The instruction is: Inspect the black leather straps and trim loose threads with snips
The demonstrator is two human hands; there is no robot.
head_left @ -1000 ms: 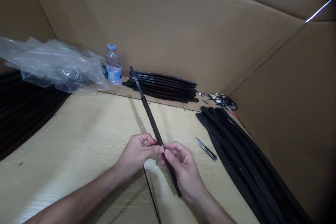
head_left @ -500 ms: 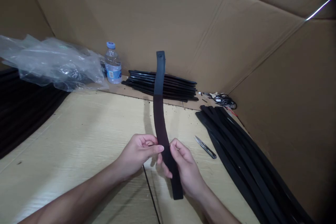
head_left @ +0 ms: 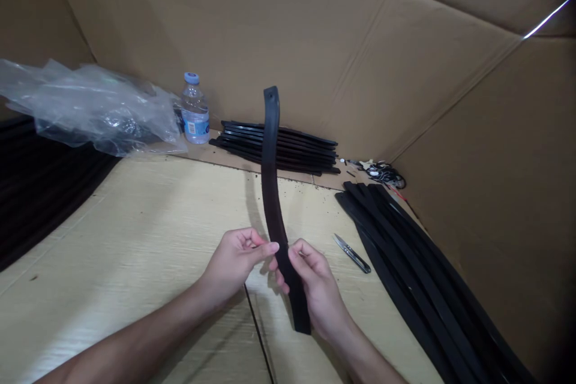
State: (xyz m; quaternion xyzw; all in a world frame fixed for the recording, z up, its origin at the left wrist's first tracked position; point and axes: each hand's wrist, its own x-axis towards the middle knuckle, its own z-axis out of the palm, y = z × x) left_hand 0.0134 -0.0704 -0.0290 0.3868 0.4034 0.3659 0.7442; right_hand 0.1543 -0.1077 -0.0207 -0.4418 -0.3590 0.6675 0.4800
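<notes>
I hold a long black strap (head_left: 271, 174) upright over a pale cardboard-covered table (head_left: 135, 240). Its far end curves up and has a small hole near the tip. My left hand (head_left: 236, 261) pinches the strap's edge at mid-length with thumb and forefinger. My right hand (head_left: 310, 285) is closed around the strap from the right, with the lower end running down past its palm. Both hands meet at the same spot on the strap.
A small metal snipper (head_left: 352, 253) lies right of my hands. Black strap piles sit at the right (head_left: 418, 276), at the back (head_left: 292, 147) and at the far left (head_left: 40, 192). A water bottle (head_left: 195, 110) and a crumpled plastic bag (head_left: 90, 108) stand by the cardboard walls (head_left: 315, 30).
The strap has turned from edge-on and leaning left to showing its flat face, with its far end raised upright. My hands stay in nearly the same place.
</notes>
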